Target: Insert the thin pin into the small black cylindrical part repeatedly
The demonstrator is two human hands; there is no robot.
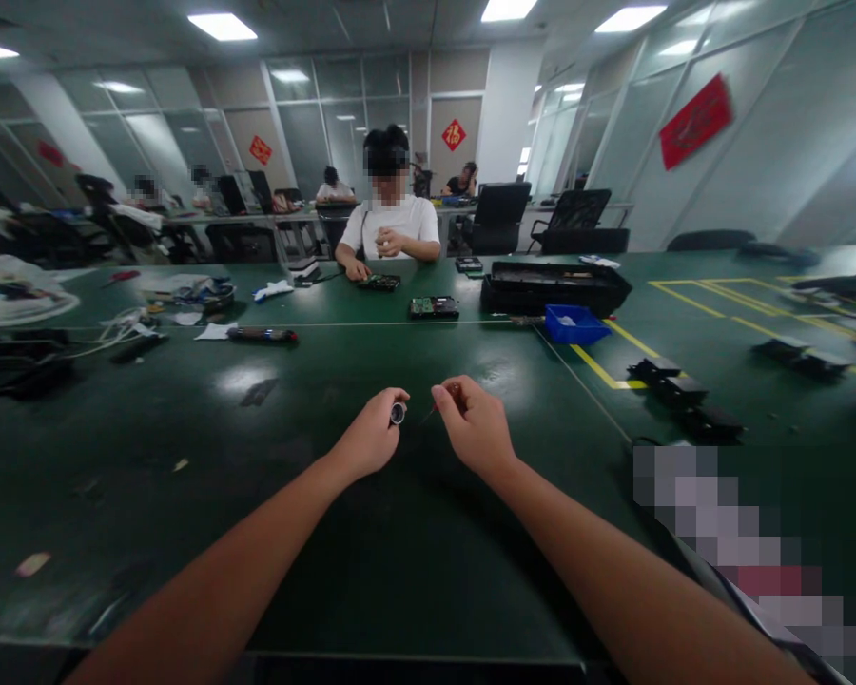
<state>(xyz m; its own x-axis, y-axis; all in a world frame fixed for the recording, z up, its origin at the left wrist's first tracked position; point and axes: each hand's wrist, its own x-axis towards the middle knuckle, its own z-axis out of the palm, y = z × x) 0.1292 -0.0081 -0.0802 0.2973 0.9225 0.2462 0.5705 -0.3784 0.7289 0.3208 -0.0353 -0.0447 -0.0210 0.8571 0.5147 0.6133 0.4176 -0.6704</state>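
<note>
Near the middle of the green table (314,561), my left hand (375,433) is wrapped round a small cylindrical part (398,414), whose round end faces me. My right hand (475,423), a short gap to the right, pinches a thin red-handled tool (434,409). Its fine tip points left and down toward the cylindrical part without touching it. Most of the tool is hidden in my right fingers. Both hands are raised slightly above the table.
Across the table a person (392,224) handles a circuit board (379,282). Another board (434,306), a long black housing (553,287) and a blue bin (575,324) stand beyond my hands. A dark tool (262,335) lies left, black blocks (677,388) right.
</note>
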